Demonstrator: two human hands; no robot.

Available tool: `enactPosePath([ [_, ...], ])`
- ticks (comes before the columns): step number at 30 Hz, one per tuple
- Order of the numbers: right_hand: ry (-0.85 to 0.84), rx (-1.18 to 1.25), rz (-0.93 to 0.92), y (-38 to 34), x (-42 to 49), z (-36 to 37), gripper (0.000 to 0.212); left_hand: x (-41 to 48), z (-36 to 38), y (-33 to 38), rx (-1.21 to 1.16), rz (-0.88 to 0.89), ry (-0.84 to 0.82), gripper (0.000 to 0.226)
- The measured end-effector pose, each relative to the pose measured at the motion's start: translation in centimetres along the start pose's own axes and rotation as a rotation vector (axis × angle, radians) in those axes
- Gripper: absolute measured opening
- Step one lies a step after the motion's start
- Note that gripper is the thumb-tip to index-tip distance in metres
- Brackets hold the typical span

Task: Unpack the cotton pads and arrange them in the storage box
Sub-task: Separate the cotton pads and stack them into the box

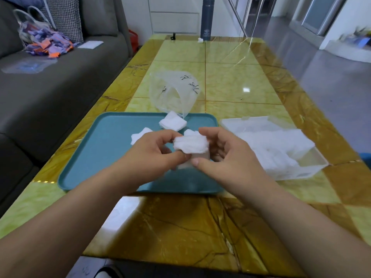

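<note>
Gripping a stack of cotton pads [190,146] with left hand [152,151] and right hand [226,155], fingers curled round it, hovering just above tray [100,149]. Keeping near loose pads [172,122] lying on tray, storage box [313,167] sitting just right, partly filled.

2 forearms reach forward — left hand [153,150] and right hand [226,155] meet, fingers [207,133] pinching a pad stack [190,145].

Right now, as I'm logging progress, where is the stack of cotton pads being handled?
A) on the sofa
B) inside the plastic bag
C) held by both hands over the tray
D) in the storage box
C: the left hand and right hand grip the stack of cotton pads above the teal tray.
</note>
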State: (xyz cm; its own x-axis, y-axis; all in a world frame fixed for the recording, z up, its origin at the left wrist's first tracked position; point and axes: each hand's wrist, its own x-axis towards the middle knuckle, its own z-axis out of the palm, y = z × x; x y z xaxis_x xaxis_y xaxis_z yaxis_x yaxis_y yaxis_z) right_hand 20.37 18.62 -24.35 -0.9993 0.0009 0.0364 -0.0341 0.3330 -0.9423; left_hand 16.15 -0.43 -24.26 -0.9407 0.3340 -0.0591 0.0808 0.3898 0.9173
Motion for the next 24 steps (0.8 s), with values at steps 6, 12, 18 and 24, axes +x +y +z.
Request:
enactPosePath([
  [6,0.064,0.113,0.053,0.8,-0.4,-4.6,0.022,0.8,3.6,2.4,-0.145,0.051,-0.070,0.014],
  [12,0.267,0.109,0.009,1.0,-1.5,-8.3,0.019,2.1,8.4,5.2,-0.175,0.079,-0.030,0.013],
  [18,0.515,-0.173,0.062,1.6,-2.2,-14.5,0.022,4.1,12.5,7.3,0.080,0.155,0.026,0.014],
  [24,0.411,-0.598,0.206,4.2,-2.7,-17.4,0.028,5.1,16.2,9.0,0.448,0.327,-0.187,0.019],
])
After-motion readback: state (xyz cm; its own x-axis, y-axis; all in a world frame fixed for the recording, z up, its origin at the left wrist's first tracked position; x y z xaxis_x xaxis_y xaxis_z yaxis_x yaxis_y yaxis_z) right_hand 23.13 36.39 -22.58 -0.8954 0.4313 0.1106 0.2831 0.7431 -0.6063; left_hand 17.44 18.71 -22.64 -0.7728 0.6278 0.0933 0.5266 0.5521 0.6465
